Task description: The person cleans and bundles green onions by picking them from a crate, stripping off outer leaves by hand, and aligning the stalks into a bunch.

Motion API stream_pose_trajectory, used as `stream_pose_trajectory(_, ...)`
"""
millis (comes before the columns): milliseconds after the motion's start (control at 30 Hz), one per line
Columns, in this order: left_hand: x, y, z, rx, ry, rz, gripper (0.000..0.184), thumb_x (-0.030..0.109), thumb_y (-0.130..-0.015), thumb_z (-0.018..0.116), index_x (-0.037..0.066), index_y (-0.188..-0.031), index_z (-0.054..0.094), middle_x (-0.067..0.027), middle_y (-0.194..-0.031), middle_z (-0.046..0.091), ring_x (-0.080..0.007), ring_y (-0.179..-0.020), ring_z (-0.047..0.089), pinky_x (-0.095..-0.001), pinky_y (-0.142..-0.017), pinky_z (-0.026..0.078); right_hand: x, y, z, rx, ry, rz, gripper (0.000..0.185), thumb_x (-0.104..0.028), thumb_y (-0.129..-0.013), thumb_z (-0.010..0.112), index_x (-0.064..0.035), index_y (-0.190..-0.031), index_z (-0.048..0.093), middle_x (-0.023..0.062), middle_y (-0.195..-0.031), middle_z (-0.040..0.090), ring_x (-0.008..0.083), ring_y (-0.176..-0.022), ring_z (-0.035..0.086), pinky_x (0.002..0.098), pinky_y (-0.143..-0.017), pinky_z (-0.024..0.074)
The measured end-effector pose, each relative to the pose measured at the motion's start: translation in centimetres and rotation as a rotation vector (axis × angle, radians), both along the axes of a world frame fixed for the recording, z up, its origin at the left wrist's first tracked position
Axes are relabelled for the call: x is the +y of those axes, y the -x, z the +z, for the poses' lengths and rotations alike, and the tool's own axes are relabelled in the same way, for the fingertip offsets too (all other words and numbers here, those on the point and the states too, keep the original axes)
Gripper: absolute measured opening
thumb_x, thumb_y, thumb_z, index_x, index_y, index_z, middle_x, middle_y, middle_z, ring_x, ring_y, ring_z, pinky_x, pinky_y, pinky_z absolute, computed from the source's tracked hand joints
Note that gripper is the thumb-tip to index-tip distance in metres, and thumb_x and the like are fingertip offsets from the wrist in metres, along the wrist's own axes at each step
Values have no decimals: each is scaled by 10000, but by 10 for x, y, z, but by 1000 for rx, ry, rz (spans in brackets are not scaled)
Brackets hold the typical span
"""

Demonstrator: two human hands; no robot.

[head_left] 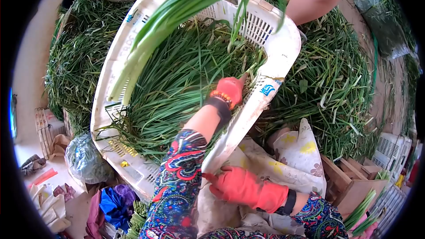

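Observation:
My left hand [229, 90], in a red glove with bead bracelets at the wrist, reaches inside a large white plastic basket [283, 51]. Its fingers are closed, with the bare tips on a thin green stalk [251, 67] by the right inner wall. Long green leafy stalks [177, 71] fill the basket around it. Lower down, my right hand [248, 188], also red-gloved, sits just outside the basket's near rim over a flowered cloth [292, 150]. Its fingers are apart and I see nothing in them. A bunch of long green stalks with pale ends [186, 9] hangs across the basket's top left.
Heaps of loose greens lie left [84, 53] and right [332, 79] of the basket. Another person's bent leg [316, 0] shows at the top right. A wooden crate [354, 179] stands lower right; a stuffed clear bag [88, 159] and blue cloth [114, 203] lie lower left.

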State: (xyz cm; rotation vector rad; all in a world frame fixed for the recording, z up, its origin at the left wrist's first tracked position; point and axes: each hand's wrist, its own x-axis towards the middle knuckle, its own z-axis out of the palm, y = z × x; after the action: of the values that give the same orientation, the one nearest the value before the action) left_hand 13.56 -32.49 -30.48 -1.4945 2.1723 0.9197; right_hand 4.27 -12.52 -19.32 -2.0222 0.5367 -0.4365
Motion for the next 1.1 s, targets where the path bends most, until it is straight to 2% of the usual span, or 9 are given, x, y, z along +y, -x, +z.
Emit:
stream_pose_trajectory(167,15,2,-32,44,267,151,370,174,-734,569,75,-1084,505,-172,-889,619,-324,-879,585,-402,-734,474,-4,-3,2,38,18,-27,414,-147,-748,518,40,-1113,460,56,-575,498,242,-549,522,329,-614,429)
stream_pose_trajectory(300,8,-13,20,132,125,273,615,166,-616,661,99,-1192,457,-178,-930,609,-316,-902,577,-382,-764,467,-3,-5,-3,53,-12,-63,399,-144,-747,533,17,-1107,472,49,-564,496,229,-519,515,322,-581,423)
stream_pose_trajectory(533,29,-95,106,775,198,584,713,20,-603,708,64,-1250,411,-97,-1103,567,-172,-1001,543,-271,-884,420,-25,6,5,105,241,-246,369,-162,-792,522,-67,-1148,494,39,-583,514,204,-521,526,320,-468,428)
stream_pose_trajectory(733,89,-115,133,968,318,618,691,12,-584,706,32,-1222,440,-90,-1118,560,-201,-1033,535,-298,-904,416,-55,34,56,112,-786,-262,341,-268,-845,562,-120,-1153,565,32,-900,650,96,-812,591,207,-765,433)
stream_pose_trajectory(767,100,-110,139,946,343,602,686,20,-578,705,40,-1215,449,-88,-1072,580,-223,-994,559,-312,-881,438,-62,44,82,388,-934,-182,386,-290,-843,565,-129,-1192,535,42,-1024,631,92,-908,577,216,-819,416)
stream_pose_trajectory(900,138,-96,161,735,438,119,614,56,-570,678,97,-1161,515,-69,-875,598,-281,-840,575,-438,-911,408,-23,102,77,421,-836,-124,517,-388,-845,486,-77,-1257,451,128,-1122,571,202,-1009,561,270,-859,424)
stream_pose_trajectory(1000,151,-93,161,749,408,136,607,50,-564,677,103,-1150,526,-83,-884,588,-284,-857,566,-428,-918,405,8,146,72,158,-1117,-551,598,-194,-814,601,13,-1308,336,117,-1354,356,158,-1234,328,269,-1021,243)
stream_pose_trajectory(1067,144,-90,164,680,416,179,601,47,-570,669,91,-1151,518,-115,-905,582,-306,-854,554,-379,-827,445,3,162,90,237,-604,-628,809,-122,-768,634,2,-1377,115,119,-1434,177,168,-1321,135,289,-1061,114)
stream_pose_trajectory(1100,139,-88,160,659,364,195,601,49,-571,667,87,-1151,515,-125,-912,580,-314,-854,551,-367,-795,450,0,174,78,28,-407,-672,893,-216,-740,667,8,-1378,83,141,-1408,243,192,-1306,214,325,-1065,152)
